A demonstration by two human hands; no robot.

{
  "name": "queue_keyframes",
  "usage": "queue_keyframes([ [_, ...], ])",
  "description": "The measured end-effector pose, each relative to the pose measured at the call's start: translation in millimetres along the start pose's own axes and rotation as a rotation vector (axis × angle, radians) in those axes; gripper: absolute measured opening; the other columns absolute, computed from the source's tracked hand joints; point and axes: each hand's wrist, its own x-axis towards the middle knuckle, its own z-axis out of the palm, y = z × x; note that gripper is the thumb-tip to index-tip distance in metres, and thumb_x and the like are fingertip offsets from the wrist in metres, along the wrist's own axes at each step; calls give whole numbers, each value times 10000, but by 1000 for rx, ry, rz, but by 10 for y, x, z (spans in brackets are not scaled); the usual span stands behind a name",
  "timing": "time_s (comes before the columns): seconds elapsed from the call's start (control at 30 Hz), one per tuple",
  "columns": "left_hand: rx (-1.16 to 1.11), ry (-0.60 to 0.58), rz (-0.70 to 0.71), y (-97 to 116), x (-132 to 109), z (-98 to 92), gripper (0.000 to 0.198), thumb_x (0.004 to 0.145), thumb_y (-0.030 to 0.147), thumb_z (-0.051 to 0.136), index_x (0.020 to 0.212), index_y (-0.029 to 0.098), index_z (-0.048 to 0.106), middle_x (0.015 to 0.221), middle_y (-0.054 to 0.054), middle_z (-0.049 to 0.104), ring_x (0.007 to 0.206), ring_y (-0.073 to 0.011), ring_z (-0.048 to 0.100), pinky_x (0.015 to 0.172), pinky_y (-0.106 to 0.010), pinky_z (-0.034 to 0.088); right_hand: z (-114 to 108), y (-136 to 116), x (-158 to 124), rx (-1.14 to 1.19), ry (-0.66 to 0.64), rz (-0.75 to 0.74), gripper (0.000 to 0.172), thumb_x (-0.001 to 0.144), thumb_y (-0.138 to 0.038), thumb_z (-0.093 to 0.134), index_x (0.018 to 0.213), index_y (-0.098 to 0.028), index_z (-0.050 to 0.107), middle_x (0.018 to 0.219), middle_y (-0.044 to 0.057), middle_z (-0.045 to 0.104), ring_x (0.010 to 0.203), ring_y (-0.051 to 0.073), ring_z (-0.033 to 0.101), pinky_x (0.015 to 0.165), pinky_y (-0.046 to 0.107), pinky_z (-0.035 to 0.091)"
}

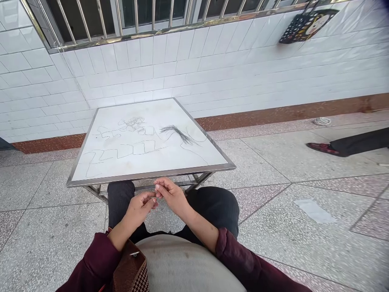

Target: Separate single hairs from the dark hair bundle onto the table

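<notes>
I sit at a small white table [121, 170] with a metal rim. My left hand [140, 207] and my right hand [170, 195] meet just below the table's near edge, over my lap. Both have their fingertips pinched together, touching each other, on something too thin to make out. On the tabletop lies a dark bundle of thin strands [179, 133] at the right. Loops and zigzags of a single thin strand [133, 138] spread across the middle and left.
A white tiled wall [212, 73] with a barred window stands behind the table. Another person's shoe and trouser leg [334, 147] stretch in from the right on the speckled floor. A dotted dark bag [306, 25] hangs at the upper right. A pale patch [314, 211] marks the floor.
</notes>
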Motion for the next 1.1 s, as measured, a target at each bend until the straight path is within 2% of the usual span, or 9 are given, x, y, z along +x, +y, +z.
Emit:
queue_keyframes([
  [0.1, -5, -18, -1, 24, -17, -44, 392, 845, 453, 567, 1092, 158, 646, 885, -78, 720, 782, -184, 663, 629, -265, 484, -2, -6, -7, -14, -4, 1, 185, 863, -372, 537, 958, -226, 600, 694, -34, 594, 597, 127, 592, 607, 281, 520],
  [0.2, 35, -47, 43, 8, -17, -24, 341, 842, 411, 571, 1032, 146, 670, 836, -76, 725, 775, -191, 663, 653, -274, 487, 19, 7, -23, -34, -18, 3, 172, 867, -354, 531, 967, -233, 602, 714, -30, 601, 610, 129, 599, 617, 283, 529],
  [0.4, 244, -16, 90, -76, 9, 63, 329, 915, 374, 438, 952, 184, 703, 774, -46, 740, 601, -159, 622, 615, -274, 483, 43, 66, -56, -95, 12, -38, 158, 883, -318, 508, 978, -246, 610, 812, -2, 629, 622, 136, 621, 614, 289, 548],
  [0.6, 292, 10, 84, -72, 4, 116, 341, 916, 355, 416, 989, 189, 705, 785, -36, 749, 576, -157, 627, 621, -278, 494, 32, 78, -73, -111, 63, -32, 170, 888, -357, 501, 947, -239, 609, 790, 3, 633, 612, 148, 626, 582, 292, 547],
  [0.8, 255, 43, 80, -75, 1, 151, 327, 902, 347, 422, 942, 181, 701, 764, -40, 745, 571, -157, 628, 603, -269, 492, 48, 110, -77, -61, 94, -31, 178, 891, -380, 507, 944, -239, 602, 776, 3, 625, 616, 150, 617, 584, 293, 540],
  [1.1, 114, 48, 37, -99, -7, 139, 338, 886, 359, 435, 951, 147, 690, 769, -70, 739, 561, -148, 602, 570, -260, 469, 65, 86, -67, 20, 65, -43, 175, 905, -387, 477, 940, -231, 549, 787, -7, 591, 616, 126, 588, 608, 284, 523],
])
